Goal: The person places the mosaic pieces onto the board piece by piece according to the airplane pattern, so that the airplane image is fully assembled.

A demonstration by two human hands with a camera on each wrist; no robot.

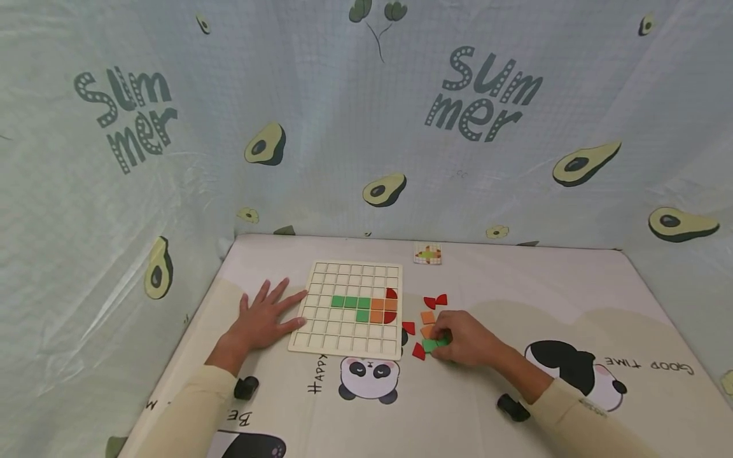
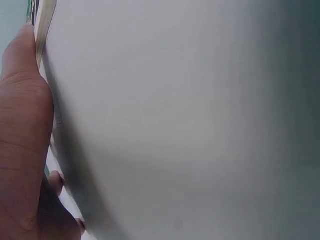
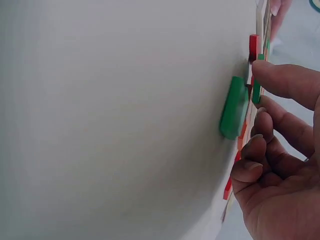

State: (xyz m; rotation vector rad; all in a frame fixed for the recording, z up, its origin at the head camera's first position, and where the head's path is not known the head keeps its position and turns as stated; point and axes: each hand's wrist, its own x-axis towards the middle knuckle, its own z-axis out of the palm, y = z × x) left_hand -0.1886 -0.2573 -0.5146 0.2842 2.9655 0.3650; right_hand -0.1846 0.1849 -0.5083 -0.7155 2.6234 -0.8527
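A pale wooden grid board (image 1: 332, 337) lies on the table with green, orange and red tiles on its right half. Spread flat, my left hand (image 1: 262, 324) touches the board's left edge with thumb and fingertip. Right of the board, my right hand (image 1: 468, 338) pinches a green tile (image 3: 257, 82) between thumb and index finger. Another green tile (image 3: 232, 107) lies on the table close under that hand. Around it are loose orange tiles (image 1: 427, 317) and red tiles (image 1: 419, 351). The left wrist view shows mostly the thumb side of the left hand and blurred tabletop.
A small picture card (image 1: 427, 254) with a coloured pattern lies behind the board. Two red quarter-round pieces (image 1: 436, 301) sit right of the board. The tablecloth (image 1: 321, 426) carries printed pandas and lettering. A patterned curtain (image 1: 321, 89) encloses the back and sides.
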